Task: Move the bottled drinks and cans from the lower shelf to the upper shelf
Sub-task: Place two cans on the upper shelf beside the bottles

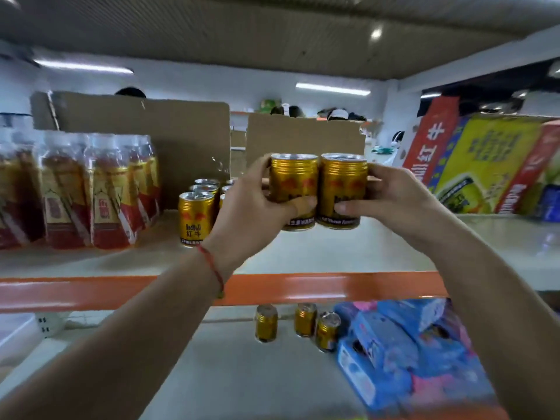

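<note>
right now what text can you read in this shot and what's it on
"RedBull", "红牛": front gold can on upper shelf.
"红牛": red carton, sideways.
Too blurred: print on left held can, right held can, bottle labels, yellow carton.

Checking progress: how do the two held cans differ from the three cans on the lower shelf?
The held cans are up at the upper shelf; lower cans sit below it. The held cans are gripped, one by the left hand, one by the right hand; lower cans stand untouched. All are gold, upright.
</note>
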Demonstrator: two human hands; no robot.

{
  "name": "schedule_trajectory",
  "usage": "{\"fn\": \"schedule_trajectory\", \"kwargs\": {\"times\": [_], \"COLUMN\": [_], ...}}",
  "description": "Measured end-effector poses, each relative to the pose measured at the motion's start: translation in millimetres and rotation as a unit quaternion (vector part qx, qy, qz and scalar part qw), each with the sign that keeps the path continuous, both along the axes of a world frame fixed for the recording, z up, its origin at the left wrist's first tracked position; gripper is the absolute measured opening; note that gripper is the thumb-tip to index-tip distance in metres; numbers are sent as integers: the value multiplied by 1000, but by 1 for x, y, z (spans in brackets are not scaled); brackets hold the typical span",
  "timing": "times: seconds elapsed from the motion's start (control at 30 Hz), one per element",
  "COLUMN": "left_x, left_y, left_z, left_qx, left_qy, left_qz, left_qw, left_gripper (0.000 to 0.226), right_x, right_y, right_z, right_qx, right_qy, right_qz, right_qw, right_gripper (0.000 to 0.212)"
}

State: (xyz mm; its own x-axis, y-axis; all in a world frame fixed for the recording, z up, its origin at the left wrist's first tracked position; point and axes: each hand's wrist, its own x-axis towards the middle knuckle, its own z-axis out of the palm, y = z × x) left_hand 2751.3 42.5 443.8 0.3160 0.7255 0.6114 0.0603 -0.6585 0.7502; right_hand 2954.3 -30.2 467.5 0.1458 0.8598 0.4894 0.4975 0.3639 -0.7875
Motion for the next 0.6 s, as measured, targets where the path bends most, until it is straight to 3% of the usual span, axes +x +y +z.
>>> {"fn": "schedule_trajectory", "kwargs": {"times": [0.17, 0.3, 0.47, 0.6], "left_x": [61, 103, 129, 139], "left_y": [54, 101, 145, 163], "left_z": [13, 11, -4, -17], "left_qx": [-40, -123, -206, -207], "left_qy": [16, 68, 113, 160], "left_qz": [100, 206, 273, 286], "left_qw": [994, 968, 933, 922], "left_gripper": [60, 70, 78, 67], "right_x": [45, 62, 78, 80], "right_y": [89, 145, 196, 214], "right_z": [7, 2, -21, -31], "right_qx": [-55, -85, -120, -128], "right_qy": [-28, -63, -34, -36], "right_qz": [-42, -66, -74, -45], "right_qw": [997, 992, 989, 990], "right_gripper": [51, 35, 66, 36]}}
